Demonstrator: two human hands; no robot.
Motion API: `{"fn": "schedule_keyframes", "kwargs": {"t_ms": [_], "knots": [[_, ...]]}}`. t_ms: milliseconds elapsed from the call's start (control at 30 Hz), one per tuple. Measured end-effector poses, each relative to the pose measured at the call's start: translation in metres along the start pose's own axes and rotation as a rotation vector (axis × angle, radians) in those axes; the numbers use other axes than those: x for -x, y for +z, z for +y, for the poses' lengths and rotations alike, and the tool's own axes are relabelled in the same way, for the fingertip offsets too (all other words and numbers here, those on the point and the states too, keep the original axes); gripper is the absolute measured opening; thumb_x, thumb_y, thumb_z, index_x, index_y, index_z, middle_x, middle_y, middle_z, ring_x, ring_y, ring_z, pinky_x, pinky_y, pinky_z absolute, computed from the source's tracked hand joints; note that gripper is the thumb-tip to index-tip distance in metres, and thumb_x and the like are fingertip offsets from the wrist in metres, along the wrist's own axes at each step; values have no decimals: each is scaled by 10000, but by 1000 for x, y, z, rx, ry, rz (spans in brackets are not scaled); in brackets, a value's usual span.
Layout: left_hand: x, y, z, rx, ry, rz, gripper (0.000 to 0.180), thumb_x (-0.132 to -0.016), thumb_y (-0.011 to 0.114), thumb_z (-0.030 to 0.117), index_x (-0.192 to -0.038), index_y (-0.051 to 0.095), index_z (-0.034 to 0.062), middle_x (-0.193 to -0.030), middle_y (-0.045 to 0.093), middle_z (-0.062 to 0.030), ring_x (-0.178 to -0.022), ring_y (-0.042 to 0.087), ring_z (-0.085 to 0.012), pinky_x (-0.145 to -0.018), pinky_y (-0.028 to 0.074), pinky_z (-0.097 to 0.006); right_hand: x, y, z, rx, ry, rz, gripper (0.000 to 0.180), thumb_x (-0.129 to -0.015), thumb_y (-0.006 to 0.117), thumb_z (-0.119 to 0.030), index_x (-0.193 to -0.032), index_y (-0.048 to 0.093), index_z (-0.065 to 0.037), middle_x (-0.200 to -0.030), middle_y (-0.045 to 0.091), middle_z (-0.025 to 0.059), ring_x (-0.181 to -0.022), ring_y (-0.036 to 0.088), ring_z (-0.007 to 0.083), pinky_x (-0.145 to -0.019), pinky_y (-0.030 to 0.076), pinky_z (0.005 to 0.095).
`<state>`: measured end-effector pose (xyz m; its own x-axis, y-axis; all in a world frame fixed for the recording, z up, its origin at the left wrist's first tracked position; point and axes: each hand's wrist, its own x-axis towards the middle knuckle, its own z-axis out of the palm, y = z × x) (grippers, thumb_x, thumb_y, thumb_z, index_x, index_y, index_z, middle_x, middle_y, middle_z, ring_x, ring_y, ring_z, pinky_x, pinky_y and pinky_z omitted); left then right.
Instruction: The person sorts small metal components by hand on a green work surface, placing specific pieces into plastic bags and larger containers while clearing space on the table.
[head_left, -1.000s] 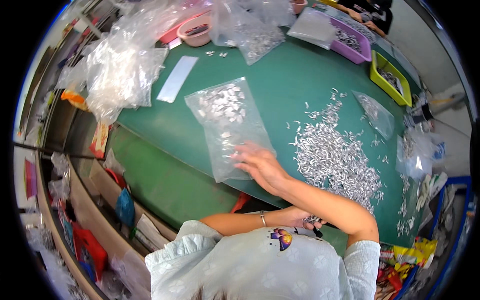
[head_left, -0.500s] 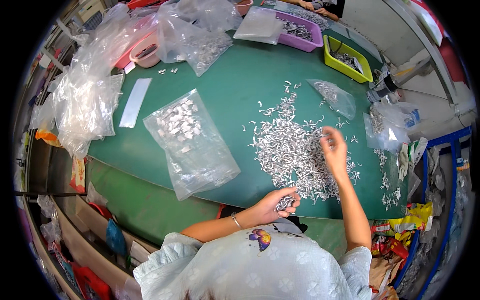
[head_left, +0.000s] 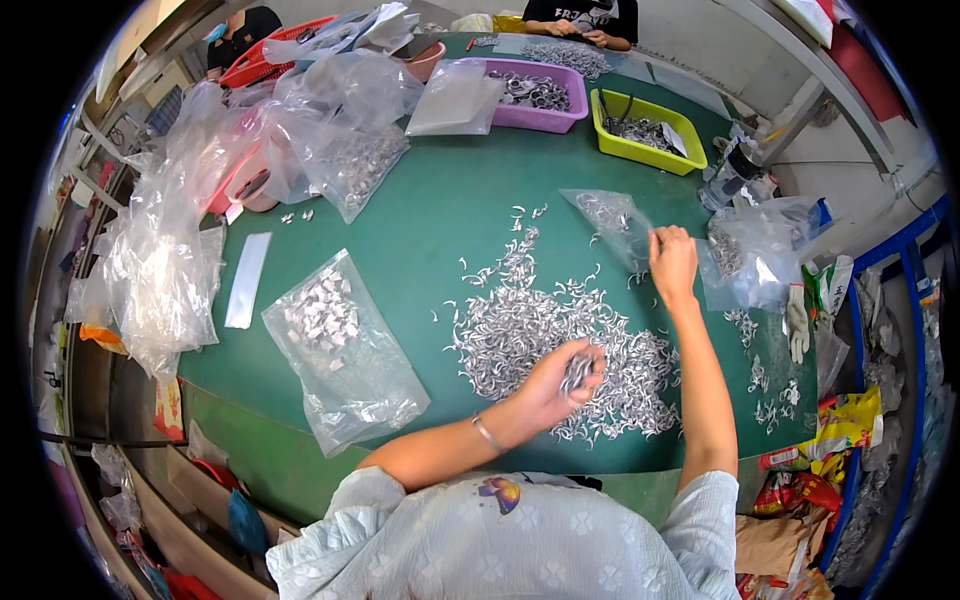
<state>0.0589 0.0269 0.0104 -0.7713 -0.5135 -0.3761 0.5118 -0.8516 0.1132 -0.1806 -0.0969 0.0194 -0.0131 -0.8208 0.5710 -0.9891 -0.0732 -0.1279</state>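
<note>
Right grip [head_left: 672, 262] hangs over the far right part of the green surface [head_left: 400, 200], its fingers bent and drawn nearly together at the right edge of a small clear bag [head_left: 608, 212]; they seem to pinch the film, though whether they truly have hold of it I cannot tell. Left grip [head_left: 555, 390] is cupped, fingers curled around a clutch of curved silvery pieces [head_left: 578, 374], and stands over the near side of a loose heap [head_left: 510, 335] of similar pieces. What counts is how the small clear bag lies: just left of the right grip, beyond the heap as seen from the left grip, its long axis seeming to slant from far left to near right, toward the right fingers. Clearly the right grip is nearer; the left is well apart. Another clear bag [head_left: 755, 250] rests just right of the right grip
</note>
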Motion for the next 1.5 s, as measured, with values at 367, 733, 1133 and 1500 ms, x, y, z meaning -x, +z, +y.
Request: {"fn": "schedule_keyframes", "kwargs": {"t_ms": [367, 733, 1133, 1500], "knots": [[-178, 64, 63, -108, 377, 281, 198, -939, 484, 211, -970, 548, 26, -760, 545, -66, -589, 519, -154, -423, 353, -223, 0, -7, -1, -489, 366, -64, 126, -861, 613, -123, -856, 645, -1, -703, 646, 165, -626, 632, 324, -587, 479, 399], [-207, 84, 100, -281, 588, 235, 190, -950, 435, 209, -908, 551, 63, -860, 615, -74, -791, 594, -225, -781, 487, -374, -15, -1, -3, -672, 393, -81, 131, -856, 627, -86, -793, 622, 28, -614, 629, 112, -521, 604, 200, -537, 478, 325], [-121, 84, 110, -2232, 1163, 107, 351, -808, 694, 168, -1100, 631, -16, -1113, 638, -218, -1086, 579, -376, -932, 462, -422, -71, 3, 13, -1179, 543, 14, 82, -881, 591, -43, -852, 610, 31, -707, 643, 77, -627, 648, 142, -578, 509, 262], [-107, 157, 112, -2159, 1911, -143, 92, -744, 667, -6, -810, 686, 55, -781, 681, -98, -764, 641, -284, -725, 510, -387, -60, -105, 35, -1300, 490, 132, 118, -874, 614, -88, -911, 616, 23, -754, 630, 70, -682, 654, 172, -648, 503, 267]]}}
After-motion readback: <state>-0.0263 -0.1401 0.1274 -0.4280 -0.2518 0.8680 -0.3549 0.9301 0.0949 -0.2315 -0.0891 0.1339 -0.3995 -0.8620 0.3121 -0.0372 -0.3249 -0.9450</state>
